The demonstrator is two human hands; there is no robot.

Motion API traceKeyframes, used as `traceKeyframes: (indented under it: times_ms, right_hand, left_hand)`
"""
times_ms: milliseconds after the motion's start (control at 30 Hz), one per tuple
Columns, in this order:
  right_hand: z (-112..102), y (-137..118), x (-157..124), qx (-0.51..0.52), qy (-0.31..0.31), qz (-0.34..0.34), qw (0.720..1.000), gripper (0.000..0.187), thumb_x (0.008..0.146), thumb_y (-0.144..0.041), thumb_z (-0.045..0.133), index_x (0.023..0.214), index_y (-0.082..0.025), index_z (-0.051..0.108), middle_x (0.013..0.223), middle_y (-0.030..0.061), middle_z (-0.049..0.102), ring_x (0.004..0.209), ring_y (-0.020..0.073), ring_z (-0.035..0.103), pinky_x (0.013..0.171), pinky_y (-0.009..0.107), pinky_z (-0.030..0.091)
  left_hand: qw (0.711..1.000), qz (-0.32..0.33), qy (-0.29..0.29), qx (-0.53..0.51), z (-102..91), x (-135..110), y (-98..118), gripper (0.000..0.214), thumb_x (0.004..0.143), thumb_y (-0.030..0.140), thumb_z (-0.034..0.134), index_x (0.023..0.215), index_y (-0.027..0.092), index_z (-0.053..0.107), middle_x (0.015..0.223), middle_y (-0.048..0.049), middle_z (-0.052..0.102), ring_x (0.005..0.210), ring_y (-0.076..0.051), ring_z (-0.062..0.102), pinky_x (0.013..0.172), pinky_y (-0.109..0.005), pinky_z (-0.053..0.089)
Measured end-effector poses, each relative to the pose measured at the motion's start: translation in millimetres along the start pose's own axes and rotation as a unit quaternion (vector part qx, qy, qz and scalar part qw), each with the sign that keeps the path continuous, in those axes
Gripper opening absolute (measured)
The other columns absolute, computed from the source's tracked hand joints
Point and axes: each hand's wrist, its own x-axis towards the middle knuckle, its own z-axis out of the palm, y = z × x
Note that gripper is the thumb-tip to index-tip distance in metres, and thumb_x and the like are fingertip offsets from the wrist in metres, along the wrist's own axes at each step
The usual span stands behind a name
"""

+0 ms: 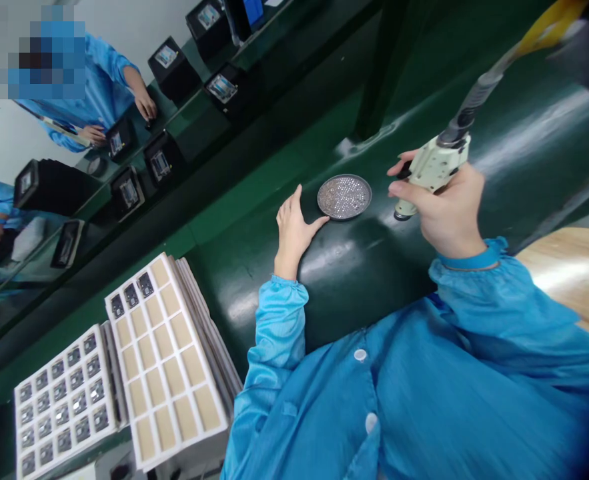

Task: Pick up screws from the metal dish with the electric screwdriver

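Pale-green driver (430,172) is sitting clamped in the right hand (449,213), hovering just right of a round metal dish (344,197) of small shiny parts; the left hand (297,233) is resting open on the green surface (364,280), just beside the dish.

The person wears a bright blue smock (424,387) of thin, slightly glossy cloth, with fine streaks running through the weave and soft creases across the chest and arms. Pale round snap buttons (359,355) sit in a line down the front placket (374,407), and a short stitched seam (289,408) shows on the left side of the chest. The left sleeve (274,340) narrows to a gathered cuff (283,288) of the same blue. The right sleeve (479,313) ends in a puffed gather and a smooth, deeper blue band (467,261). The left hand (294,233) and right hand (449,217) are bare.
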Motion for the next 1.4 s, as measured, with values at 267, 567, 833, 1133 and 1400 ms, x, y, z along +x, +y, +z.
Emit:
traceKeyframes:
  times_ms: [267, 567, 833, 1133, 1400]
  right_hand:
    - [4, -2, -1, 0.004, -0.015, 0.002, 1.0, 0.047, 0.069, -0.033, 0.091, 0.114, -0.025, 0.077, 0.103, 0.0017, 0.077, 0.085, 0.0212, 0.071, 0.079, 0.043, 0.063]
    - [3, 1, -2, 0.014, -0.02, -0.003, 1.0, 0.048, 0.07, -0.033, 0.092, 0.115, -0.024, 0.078, 0.105, 0.0028, 0.077, 0.085, 0.021, 0.071, 0.082, 0.042, 0.062]
    - [0, 4, 0, -0.009, -0.03, -0.012, 0.999, 0.047, 0.071, -0.035, 0.091, 0.115, -0.025, 0.077, 0.106, 0.0029, 0.077, 0.086, 0.0217, 0.072, 0.088, 0.046, 0.064]
    - [0, 8, -1, 0.015, -0.002, -0.015, 1.0, 0.043, 0.071, -0.031, 0.091, 0.113, -0.025, 0.079, 0.101, 0.0034, 0.076, 0.077, 0.0184, 0.068, 0.068, 0.036, 0.062]
    - [2, 2, -2, 0.021, -0.01, -0.013, 1.0, 0.042, 0.071, -0.031, 0.092, 0.112, -0.026, 0.08, 0.1, 0.0034, 0.076, 0.076, 0.018, 0.068, 0.067, 0.035, 0.061]
  left_hand:
    - [0.998, 0.016, -0.051, 0.029, 19.3, -10, 38, 0.081, 0.089, 0.035, 0.093, 0.157, 0.023, 0.049, 0.157, -0.0171, 0.051, 0.15, -0.034, 0.043, 0.126, -0.052, 0.034]
    - [0.998, 0.013, -0.058, 0.018, 40.0, -16, 47, 0.073, 0.093, 0.045, 0.088, 0.151, 0.026, 0.048, 0.171, -0.018, 0.034, 0.161, -0.038, 0.027, 0.132, -0.067, 0.013]
    - [1.0, -0.009, 0.009, -0.002, 66.7, 14, 52, 0.114, 0.078, 0.05, 0.098, 0.165, 0.023, 0.03, 0.162, -0.0208, 0.039, 0.155, -0.037, 0.036, 0.133, -0.063, 0.011]
    - [0.998, 0.012, -0.063, -0.026, -16.6, 21, -36, 0.113, 0.073, 0.011, 0.079, 0.172, 0.028, 0.028, 0.17, -0.0112, 0.036, 0.158, -0.035, 0.033, 0.131, -0.054, 0.029]
    - [0.994, -0.066, -0.089, -0.003, -17.4, 10, -1, 0.067, 0.102, 0.036, 0.072, 0.161, 0.016, 0.046, 0.15, -0.0165, 0.058, 0.14, -0.035, 0.053, 0.119, -0.052, 0.042]
